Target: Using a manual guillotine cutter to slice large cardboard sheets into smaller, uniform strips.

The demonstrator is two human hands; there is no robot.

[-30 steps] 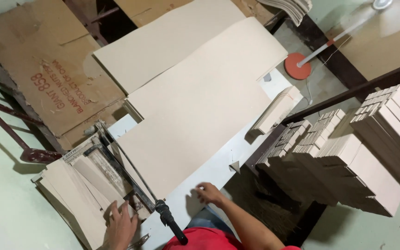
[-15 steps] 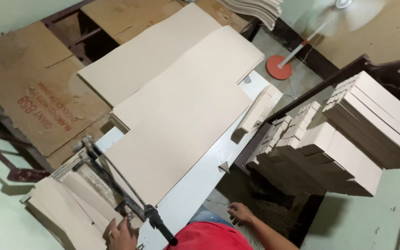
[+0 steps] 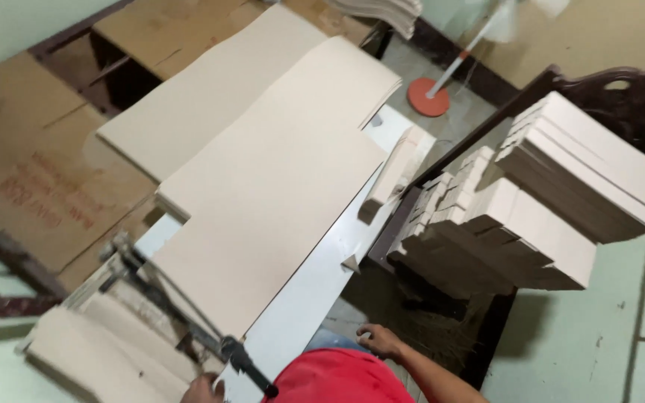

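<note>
- Pale green flooring surrounds a white cutting table that runs from the lower middle of the view up toward the right, with brown cardboard sheets spread on the ground to the left.
- On the table lies a long stack of cream board sheets, its long axis running diagonally from near the person up and away to the right.
- A black-handled cutter lever crosses the near end of that stack, its handle pointing toward the person.
- The left hand is at the bottom edge just beside the lever's handle; only a sliver shows, so I cannot tell whether its fingers grip anything.
- The right hand hangs off the table's right side, fingers loosely curled and holding nothing, apart from the sheets.
- The left hand is nearer to the lever and stack.
- Cut cream strips are piled to the right.
</note>
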